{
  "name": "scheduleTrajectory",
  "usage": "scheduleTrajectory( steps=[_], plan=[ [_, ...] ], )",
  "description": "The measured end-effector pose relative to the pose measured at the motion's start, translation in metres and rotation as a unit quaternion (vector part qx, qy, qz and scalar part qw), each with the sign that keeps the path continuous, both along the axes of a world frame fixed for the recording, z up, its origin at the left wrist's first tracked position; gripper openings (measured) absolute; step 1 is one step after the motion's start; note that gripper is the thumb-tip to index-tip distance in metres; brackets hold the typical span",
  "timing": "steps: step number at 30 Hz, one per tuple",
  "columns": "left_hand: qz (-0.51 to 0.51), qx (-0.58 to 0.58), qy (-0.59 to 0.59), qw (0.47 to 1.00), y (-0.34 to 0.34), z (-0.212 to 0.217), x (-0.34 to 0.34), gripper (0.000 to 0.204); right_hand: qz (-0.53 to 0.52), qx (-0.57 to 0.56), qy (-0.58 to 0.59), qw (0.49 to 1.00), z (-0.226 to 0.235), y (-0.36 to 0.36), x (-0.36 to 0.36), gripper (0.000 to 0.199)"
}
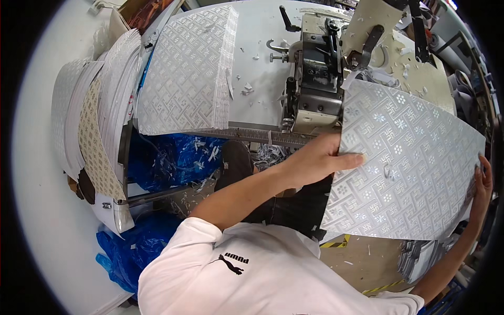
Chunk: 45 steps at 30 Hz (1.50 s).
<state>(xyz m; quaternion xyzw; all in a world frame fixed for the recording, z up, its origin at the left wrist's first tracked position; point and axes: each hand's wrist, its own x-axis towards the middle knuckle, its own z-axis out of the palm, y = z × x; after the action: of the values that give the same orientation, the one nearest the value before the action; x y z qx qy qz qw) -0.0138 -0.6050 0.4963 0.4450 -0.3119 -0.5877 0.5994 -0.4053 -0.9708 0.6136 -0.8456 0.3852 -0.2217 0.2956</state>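
A large silver-grey patterned sheet (pixel 404 163), stiff like card or wallpaper, is held in front of me on the right. My left hand (pixel 325 157) grips its left edge, thumb on the patterned face and fingers behind, out of sight. At the sheet's far right edge, my right hand (pixel 482 181) holds on with fingers along the side. The sheet's upper left corner reaches the black and cream machine (pixel 317 79) on the table. To the left of the machine, a thick stack of matching sheets (pixel 184 73) lies on the white tabletop (pixel 257 100).
More sheet stacks (pixel 113 89) lean at the far left, one with a beige floral face (pixel 97 142). Blue plastic bags (pixel 168 163) with paper scraps sit below the table. A metal ruler strip (pixel 252 134) runs along its front edge. More grey sheets (pixel 420 257) lie low at right.
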Motion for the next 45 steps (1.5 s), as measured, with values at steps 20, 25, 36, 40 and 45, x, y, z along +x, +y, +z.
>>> scheduleTrajectory(
  steps=[20,25,36,40,45],
  plan=[
    [0.000,-0.110,-0.424,0.899,0.153,0.067,0.058,0.039,0.386,0.039,-0.062,0.920,-0.015,0.246,0.201,0.037],
    [0.241,-0.056,-0.126,0.961,0.223,0.026,0.071,0.042,0.196,0.245,-0.255,0.914,-0.073,0.294,0.242,0.020],
    [0.392,0.119,-0.139,0.901,0.222,0.025,0.083,0.034,0.112,0.333,-0.253,0.901,-0.088,0.329,0.289,0.037],
    [0.405,0.125,-0.151,0.893,0.209,0.028,0.089,0.034,0.089,0.335,-0.255,0.903,-0.091,0.321,0.307,0.038],
    [0.396,0.135,-0.158,0.894,0.196,0.034,0.099,0.036,0.069,0.336,-0.272,0.899,-0.095,0.308,0.319,0.037]
  ],
)
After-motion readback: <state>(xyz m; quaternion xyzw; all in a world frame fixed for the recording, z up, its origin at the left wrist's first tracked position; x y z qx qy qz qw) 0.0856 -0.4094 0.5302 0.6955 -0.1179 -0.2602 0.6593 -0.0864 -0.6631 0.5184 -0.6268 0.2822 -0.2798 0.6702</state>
